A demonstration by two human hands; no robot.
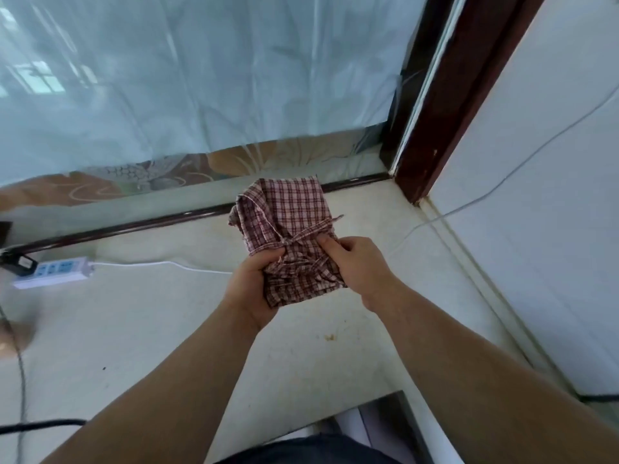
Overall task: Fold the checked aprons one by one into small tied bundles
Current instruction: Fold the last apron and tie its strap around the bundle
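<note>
The checked apron (288, 209) is held up over the pale floor (134, 329), already folded into a small packet, its tie (311, 231) crossed into a knot. The left hand (249, 286) grips the packet's near left edge. The right hand (356, 266) pinches cloth beside the knot. Only tightening seems left for this one, and no other aprons show.

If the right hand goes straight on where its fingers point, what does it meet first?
The checked apron, which the right hand grips near the strap. Beyond the fabric, probably the left hand, though depth is unclear.
</note>
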